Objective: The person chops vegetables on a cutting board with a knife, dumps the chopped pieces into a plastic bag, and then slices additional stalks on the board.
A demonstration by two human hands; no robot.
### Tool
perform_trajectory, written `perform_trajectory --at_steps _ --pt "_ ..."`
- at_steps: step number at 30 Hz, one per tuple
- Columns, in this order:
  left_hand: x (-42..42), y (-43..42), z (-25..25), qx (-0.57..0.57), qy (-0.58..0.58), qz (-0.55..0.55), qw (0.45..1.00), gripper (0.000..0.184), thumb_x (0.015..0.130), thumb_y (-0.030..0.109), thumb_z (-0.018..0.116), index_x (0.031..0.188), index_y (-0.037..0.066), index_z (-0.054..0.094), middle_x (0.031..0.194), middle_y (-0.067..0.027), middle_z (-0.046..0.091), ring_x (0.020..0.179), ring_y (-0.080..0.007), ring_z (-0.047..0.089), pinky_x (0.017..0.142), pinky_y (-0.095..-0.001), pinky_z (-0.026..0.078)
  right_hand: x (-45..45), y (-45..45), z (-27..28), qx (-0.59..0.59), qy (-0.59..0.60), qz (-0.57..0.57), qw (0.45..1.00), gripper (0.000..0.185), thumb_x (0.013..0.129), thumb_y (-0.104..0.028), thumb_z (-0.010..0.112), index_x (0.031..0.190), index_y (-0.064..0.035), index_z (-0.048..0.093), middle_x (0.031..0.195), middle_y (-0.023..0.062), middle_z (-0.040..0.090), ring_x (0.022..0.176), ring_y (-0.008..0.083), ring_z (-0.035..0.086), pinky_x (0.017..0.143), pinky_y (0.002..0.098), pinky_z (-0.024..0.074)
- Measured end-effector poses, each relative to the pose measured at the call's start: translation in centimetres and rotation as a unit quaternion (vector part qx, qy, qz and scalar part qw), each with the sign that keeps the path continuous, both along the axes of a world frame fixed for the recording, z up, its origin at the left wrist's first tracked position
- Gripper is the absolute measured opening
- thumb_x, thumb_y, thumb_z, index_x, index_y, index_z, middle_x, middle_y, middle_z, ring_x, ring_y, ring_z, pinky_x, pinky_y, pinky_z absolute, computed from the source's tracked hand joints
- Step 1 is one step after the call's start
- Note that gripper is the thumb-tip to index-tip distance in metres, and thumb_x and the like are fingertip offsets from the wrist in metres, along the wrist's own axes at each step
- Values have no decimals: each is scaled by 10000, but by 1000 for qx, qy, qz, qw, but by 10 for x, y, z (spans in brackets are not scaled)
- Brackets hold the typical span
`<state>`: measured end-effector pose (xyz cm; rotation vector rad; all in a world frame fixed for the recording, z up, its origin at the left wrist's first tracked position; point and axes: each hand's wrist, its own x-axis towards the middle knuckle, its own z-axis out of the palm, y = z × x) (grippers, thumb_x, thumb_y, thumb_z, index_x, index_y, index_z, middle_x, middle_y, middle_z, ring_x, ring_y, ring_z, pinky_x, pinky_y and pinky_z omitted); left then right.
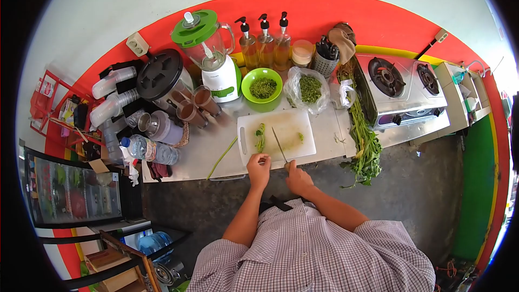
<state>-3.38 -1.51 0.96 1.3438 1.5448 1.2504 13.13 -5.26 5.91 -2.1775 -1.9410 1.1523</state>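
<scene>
On the white cutting board [303, 124] lies a bunch of green leafy stems [260, 138]. The fingers of my left hand [259, 168] are closed around its near end, at the board's front edge. My right hand [299, 178] grips a knife [279, 144] by its handle, with the blade slanting away over the board, to the right of the greens and apart from them. A small green scrap [301, 138] sits right of the blade. Left of the board, one long bare green stalk [221, 158] lies on the steel counter.
Behind the board stand a green bowl [262, 103] and a plastic bag [310, 89], both holding chopped greens. A blender [208, 54], pump bottles [265, 43] and cups [192, 112] crowd the back and left. Long leafy stems [363, 140] hang over the edge beside the gas stove [403, 92].
</scene>
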Motion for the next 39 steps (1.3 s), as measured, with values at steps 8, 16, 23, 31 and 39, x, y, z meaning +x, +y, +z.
perform_trajectory --at_steps 8,16,23,31,39 --pt "-42 9 8 -19 185 46 982 259 757 29 730 1010 56 682 1038 -91 622 1004 -301 569 901 -409 484 7 -5 -13 -15 13 25 999 544 870 -237 628 1255 7 330 983 352 656 920 521 649 821 590 520" --pt "-51 14 16 -7 232 -29 972 201 767 91 776 956 80 711 1064 -80 619 1028 -314 555 901 -420 481 20 -2 1 -2 -53 -46 998 597 855 -229 637 1303 -6 311 975 344 659 900 538 642 821 598 517" --pt "-57 37 15 14 131 -33 991 134 821 87 739 928 37 674 893 -97 669 894 -278 615 770 -373 497 13 -5 1 41 -14 -84 996 602 851 -227 648 1303 -3 319 920 350 653 866 549 629 785 606 509" --pt "-57 68 51 -36 -73 -57 995 114 899 85 705 956 0 655 821 -31 666 754 -94 604 693 -259 489 6 -22 -11 8 29 48 998 638 860 -262 650 1341 -15 310 910 348 653 852 533 634 785 591 514" --pt "-8 51 30 -56 20 -133 989 125 864 55 717 966 -8 682 830 -77 697 734 -154 643 682 -303 518 61 -9 -12 36 0 12 999 573 861 -253 634 1285 -15 331 890 334 660 835 528 643 773 594 521"
